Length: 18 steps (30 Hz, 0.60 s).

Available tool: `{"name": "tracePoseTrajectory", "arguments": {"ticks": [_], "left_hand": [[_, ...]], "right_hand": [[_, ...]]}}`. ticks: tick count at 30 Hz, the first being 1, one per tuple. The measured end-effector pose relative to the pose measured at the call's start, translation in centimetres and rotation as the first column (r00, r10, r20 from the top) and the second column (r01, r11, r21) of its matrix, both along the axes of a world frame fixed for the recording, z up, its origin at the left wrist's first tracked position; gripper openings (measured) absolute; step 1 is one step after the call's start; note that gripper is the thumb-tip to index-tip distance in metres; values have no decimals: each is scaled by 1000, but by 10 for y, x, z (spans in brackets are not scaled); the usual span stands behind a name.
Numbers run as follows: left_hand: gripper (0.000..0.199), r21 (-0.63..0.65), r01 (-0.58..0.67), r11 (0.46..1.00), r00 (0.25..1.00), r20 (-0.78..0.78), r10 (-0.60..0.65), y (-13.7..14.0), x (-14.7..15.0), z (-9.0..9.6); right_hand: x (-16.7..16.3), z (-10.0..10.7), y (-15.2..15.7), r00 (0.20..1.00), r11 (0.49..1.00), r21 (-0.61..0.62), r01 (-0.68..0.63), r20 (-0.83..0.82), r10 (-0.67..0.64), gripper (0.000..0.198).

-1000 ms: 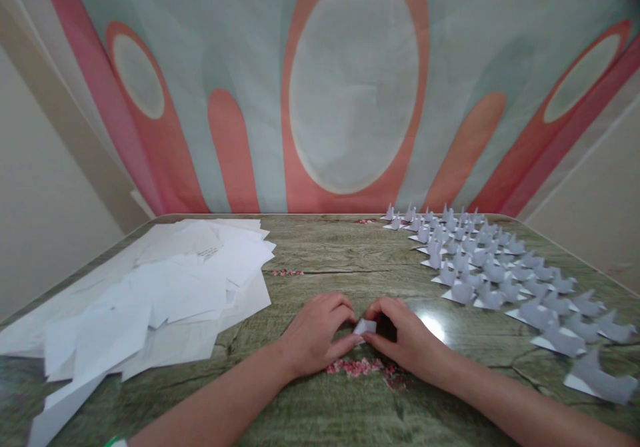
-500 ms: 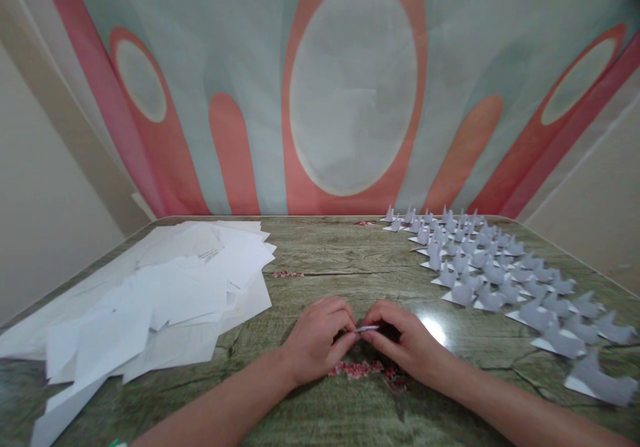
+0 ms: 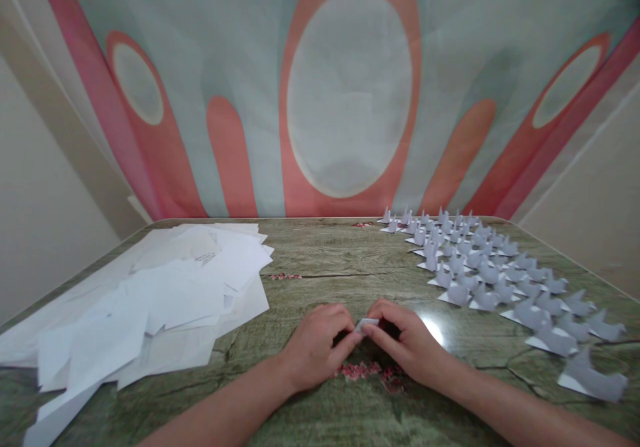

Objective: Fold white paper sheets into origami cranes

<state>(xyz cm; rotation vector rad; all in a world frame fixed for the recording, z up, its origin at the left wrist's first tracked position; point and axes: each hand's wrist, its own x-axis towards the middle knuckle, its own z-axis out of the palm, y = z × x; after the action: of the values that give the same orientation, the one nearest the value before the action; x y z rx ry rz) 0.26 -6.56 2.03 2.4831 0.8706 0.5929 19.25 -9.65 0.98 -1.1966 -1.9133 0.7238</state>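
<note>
A small folded piece of white paper (image 3: 367,323) is pinched between my two hands, a little above the table at the front middle. My left hand (image 3: 320,346) grips its left end between thumb and fingertips. From the other side, my right hand (image 3: 403,339) holds it with the thumb lying across its near face and the fingers behind. Most of the paper is covered by my fingers, so its full shape is hidden. To the right stand several rows of folded white paper birds (image 3: 527,312), and my right hand is nearest to them.
A wide, untidy pile of white paper sheets (image 3: 185,294) covers the left of the wood-patterned table (image 3: 320,247). Behind the table's far edge hangs a pale green and coral printed backdrop (image 3: 265,100). Plain walls flank both sides.
The folded paper has turned from nearly edge-on so that more of its flat face shows. My fingers have shifted slightly around it. The whole view has moved a little.
</note>
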Motion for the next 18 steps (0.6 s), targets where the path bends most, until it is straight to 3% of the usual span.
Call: {"name": "tracePoseTrajectory", "arguments": {"ticks": [10, 18], "left_hand": [[13, -54, -53, 997, 998, 36, 55, 1, -2, -4], [11, -135, -48, 990, 986, 150, 68, 2, 0, -3]], "right_hand": [[1, -2, 1, 999, 998, -55, -3, -52, 0, 12], [2, -1, 4, 998, 994, -112, -5, -59, -2, 17]]}}
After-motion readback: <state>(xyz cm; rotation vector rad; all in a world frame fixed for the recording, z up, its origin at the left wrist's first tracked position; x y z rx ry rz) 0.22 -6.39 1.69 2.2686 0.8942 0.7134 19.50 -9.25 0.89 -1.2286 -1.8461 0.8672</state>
